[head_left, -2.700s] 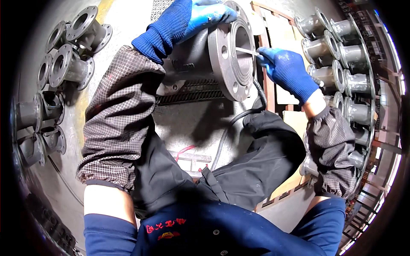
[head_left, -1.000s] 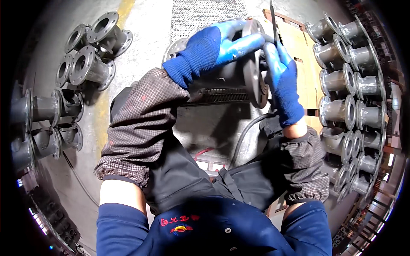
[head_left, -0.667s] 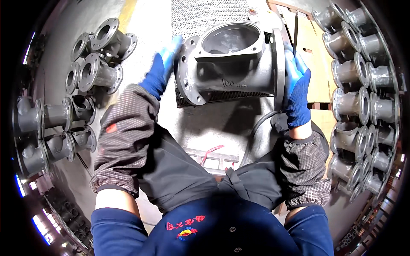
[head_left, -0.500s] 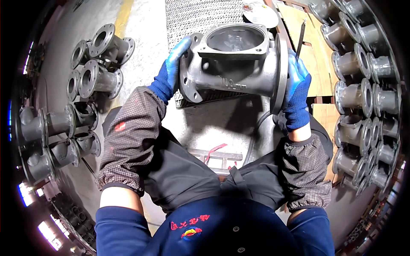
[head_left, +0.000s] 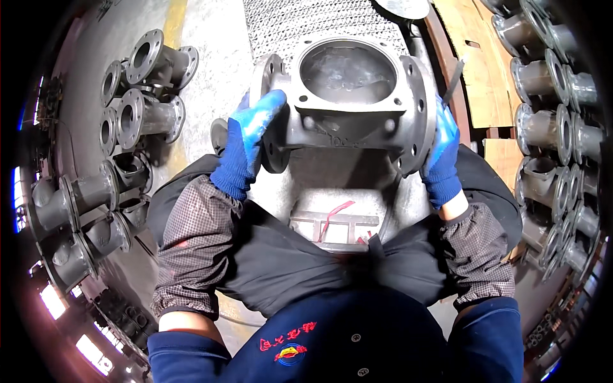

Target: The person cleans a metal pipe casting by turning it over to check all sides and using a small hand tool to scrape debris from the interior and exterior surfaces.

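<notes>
A grey cast-metal valve body [head_left: 345, 124] hangs in front of me between both hands, its large round opening turned up toward me. My left hand [head_left: 252, 127], in a blue coated glove, grips the left round flange with the thumb over its edge. My right hand [head_left: 442, 143], gloved alike, is closed round the outer side of the right flange; its fingers are partly hidden behind it. A thin dark rod with a lighter tip [head_left: 455, 80] sticks up beside the right fingers; whether the hand holds it, I cannot tell.
A textured metal plate [head_left: 319, 25] lies beyond the valve body, with a pale round disc [head_left: 403, 7] at its far right. More flanged castings stand at the left [head_left: 153, 115] and in stacks at the right [head_left: 543, 121]. A metal frame with a red strip [head_left: 335, 220] lies between my legs.
The valve body has tipped so its round opening faces me more, and has come slightly nearer. Both hands have moved with it, still on the flanges. The view has shifted a little.
</notes>
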{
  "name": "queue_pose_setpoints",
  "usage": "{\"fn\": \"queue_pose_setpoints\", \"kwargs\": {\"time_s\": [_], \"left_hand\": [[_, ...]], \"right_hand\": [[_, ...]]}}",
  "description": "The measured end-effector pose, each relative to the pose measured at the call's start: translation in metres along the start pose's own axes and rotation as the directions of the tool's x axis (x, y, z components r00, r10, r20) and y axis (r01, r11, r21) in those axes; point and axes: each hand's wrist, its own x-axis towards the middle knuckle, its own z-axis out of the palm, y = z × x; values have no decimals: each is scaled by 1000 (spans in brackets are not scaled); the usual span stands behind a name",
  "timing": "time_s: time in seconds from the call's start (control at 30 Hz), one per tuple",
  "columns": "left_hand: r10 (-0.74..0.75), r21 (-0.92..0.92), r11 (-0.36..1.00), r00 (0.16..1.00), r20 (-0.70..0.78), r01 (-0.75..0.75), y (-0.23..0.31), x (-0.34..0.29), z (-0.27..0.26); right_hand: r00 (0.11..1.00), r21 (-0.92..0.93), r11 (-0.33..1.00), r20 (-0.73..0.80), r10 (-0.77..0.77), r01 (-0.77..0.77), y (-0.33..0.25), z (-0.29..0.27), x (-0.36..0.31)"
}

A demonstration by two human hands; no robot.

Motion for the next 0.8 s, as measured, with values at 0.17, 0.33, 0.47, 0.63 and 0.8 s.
{"fn": "queue_pose_setpoints", "kwargs": {"time_s": [0.17,0.33,0.47,0.63,0.8], "left_hand": [[-237,-233,946,971,-31,223,22,-3,4],[-208,-257,945,978,7,203,22,5,4],[-257,-217,946,965,-52,241,30,3,-3],[-231,-87,971,968,-102,222,62,0,-12],[68,258,966,970,-231,-6,89,-9,-24]], "right_hand": [[994,-80,993,74,-77,83,-31,-10,7],[1000,-29,1000,-4,-10,9,-5,-1,3],[1000,-56,998,-6,-14,14,-23,1,10],[991,-73,997,-133,15,-25,-5,32,-2],[726,889,-121,432,535,-441,-32,64,-6]]}}
